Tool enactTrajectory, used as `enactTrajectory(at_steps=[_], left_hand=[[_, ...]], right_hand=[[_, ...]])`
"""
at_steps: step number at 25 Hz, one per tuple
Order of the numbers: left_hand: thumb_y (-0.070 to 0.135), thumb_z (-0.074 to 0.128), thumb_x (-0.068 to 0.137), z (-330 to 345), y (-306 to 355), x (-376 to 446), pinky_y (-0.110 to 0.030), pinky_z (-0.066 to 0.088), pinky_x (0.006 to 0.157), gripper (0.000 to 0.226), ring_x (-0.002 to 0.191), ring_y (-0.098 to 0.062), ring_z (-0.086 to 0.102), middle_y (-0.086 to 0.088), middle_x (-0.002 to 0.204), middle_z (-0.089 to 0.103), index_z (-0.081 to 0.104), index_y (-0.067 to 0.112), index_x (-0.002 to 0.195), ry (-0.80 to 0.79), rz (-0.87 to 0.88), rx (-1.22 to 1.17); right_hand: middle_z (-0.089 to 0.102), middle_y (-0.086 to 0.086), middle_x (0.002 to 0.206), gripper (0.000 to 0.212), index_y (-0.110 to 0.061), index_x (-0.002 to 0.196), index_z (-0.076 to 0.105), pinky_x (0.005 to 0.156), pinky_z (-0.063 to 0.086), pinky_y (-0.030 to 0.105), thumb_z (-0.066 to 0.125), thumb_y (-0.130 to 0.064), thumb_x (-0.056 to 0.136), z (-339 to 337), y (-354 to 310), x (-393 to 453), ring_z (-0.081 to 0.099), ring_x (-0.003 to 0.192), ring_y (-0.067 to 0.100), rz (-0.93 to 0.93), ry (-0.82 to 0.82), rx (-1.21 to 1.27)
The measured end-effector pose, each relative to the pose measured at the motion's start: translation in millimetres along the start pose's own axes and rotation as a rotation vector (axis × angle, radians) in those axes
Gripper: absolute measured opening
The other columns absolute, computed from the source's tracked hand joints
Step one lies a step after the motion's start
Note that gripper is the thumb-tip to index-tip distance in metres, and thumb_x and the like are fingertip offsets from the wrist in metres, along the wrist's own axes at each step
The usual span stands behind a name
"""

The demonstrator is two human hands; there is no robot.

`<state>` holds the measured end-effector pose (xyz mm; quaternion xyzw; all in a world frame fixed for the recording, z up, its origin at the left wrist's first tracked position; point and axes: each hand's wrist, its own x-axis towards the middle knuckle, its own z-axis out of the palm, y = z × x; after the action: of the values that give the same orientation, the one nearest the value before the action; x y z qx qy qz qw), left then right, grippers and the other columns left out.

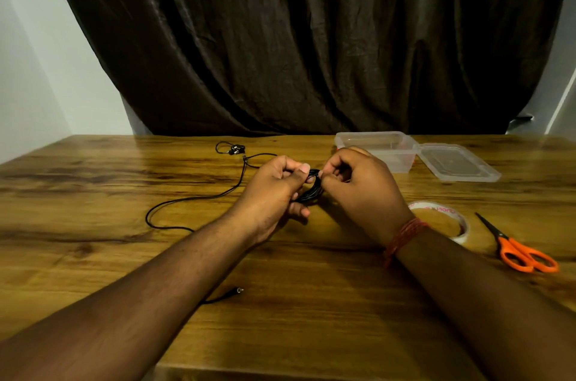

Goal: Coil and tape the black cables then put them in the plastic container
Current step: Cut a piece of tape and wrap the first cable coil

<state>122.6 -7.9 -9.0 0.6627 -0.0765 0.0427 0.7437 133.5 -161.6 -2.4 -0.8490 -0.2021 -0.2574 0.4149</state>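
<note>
Coiled black cable (312, 185) pinched between both hands (tail trailing left).

It looks like a room in a home used as a small work corner: a wood-grain surface (93, 256) pushed against plain pale walls (28, 69), with a heavy dark brown curtain (296, 37) hanging beyond the hands (271, 190), under dim indoor light.

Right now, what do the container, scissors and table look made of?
Container: clear, thin plastic, slightly frosted; the table shows through its walls.
Scissors: dark blades, probably metal; glossy orange handles, likely plastic.
Table: wood-grain surface with a soft sheen; solid wood or laminate, can't tell.
</note>
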Motion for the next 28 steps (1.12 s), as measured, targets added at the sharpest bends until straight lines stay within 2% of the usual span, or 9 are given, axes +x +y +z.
enactTrajectory(at_steps=[3,9,13,16,18,24,26,28], left_hand=[[0.012,0.055,0.098,0,-1,0,-0.023,0.048,0.038,0.008,0.044,-0.001,0.046,-0.001,0.079,0.060,0.055,0.009,0.091,-0.037,-0.007,0.003],[0.012,0.054,0.098,0,-4,1,-0.025,0.050,0.042,0.009,0.043,-0.002,0.045,-0.002,0.077,0.064,0.055,0.010,0.090,-0.085,0.017,0.056],[0.016,0.054,0.099,-1,-6,1,-0.023,0.042,0.039,0.010,0.040,-0.009,0.050,0.006,0.068,0.061,0.055,0.011,0.091,-0.073,0.070,0.193],[0.021,0.054,0.099,-3,-7,0,-0.020,0.035,0.040,0.012,0.042,-0.013,0.053,0.008,0.069,0.063,0.054,0.019,0.088,-0.086,0.094,0.290],[0.024,0.055,0.099,-4,-8,0,-0.020,0.035,0.040,0.013,0.044,-0.014,0.055,0.005,0.073,0.064,0.055,0.023,0.086,-0.075,0.107,0.380],[0.029,0.054,0.098,-1,-7,0,-0.019,0.037,0.035,0.015,0.039,-0.008,0.058,0.010,0.052,0.063,0.050,0.029,0.084,0.001,0.182,0.652],[0.029,0.054,0.098,4,-6,-1,-0.018,0.034,0.034,0.014,0.039,-0.009,0.059,0.004,0.055,0.063,0.050,0.027,0.085,0.046,0.171,0.645],[0.023,0.053,0.099,7,-6,-1,-0.019,0.035,0.035,0.012,0.038,-0.012,0.057,0.001,0.067,0.063,0.052,0.021,0.088,0.064,0.102,0.466]], right_hand=[[0.060,-0.008,0.079,0.007,-0.021,0.077,0.064,0.057,0.040,0.008,0.067,-0.016,0.080,-1,2,0,0.055,0.070,0.005,0.014,0.005,0.002],[0.059,-0.010,0.079,0.007,-0.021,0.080,0.064,0.058,0.041,0.007,0.069,-0.017,0.081,-1,6,1,0.055,0.071,0.004,0.018,0.023,0.000],[0.057,-0.013,0.096,0.025,-0.026,0.106,0.065,0.069,0.044,0.008,0.067,-0.014,0.085,-5,4,2,0.057,0.082,0.002,-0.075,-0.044,-0.006],[0.062,-0.011,0.089,0.014,-0.022,0.094,0.070,0.073,0.046,0.016,0.067,-0.013,0.084,-5,1,2,0.056,0.084,0.002,-0.161,-0.065,-0.060],[0.063,-0.010,0.084,0.009,-0.021,0.088,0.070,0.073,0.046,0.020,0.068,-0.013,0.084,-6,2,2,0.055,0.081,0.003,-0.154,-0.051,-0.061],[0.060,-0.007,0.091,0.006,-0.020,0.090,0.070,0.078,0.049,0.033,0.068,-0.017,0.085,-8,1,2,0.055,0.090,0.013,-0.221,-0.055,-0.209],[0.059,-0.007,0.088,0.005,-0.020,0.089,0.068,0.075,0.050,0.036,0.068,-0.019,0.085,-7,-2,1,0.055,0.085,0.012,-0.227,-0.036,-0.236],[0.057,-0.007,0.085,0.005,-0.019,0.087,0.065,0.072,0.050,0.036,0.068,-0.018,0.084,-5,-5,-2,0.054,0.080,0.011,-0.225,-0.024,-0.215]])
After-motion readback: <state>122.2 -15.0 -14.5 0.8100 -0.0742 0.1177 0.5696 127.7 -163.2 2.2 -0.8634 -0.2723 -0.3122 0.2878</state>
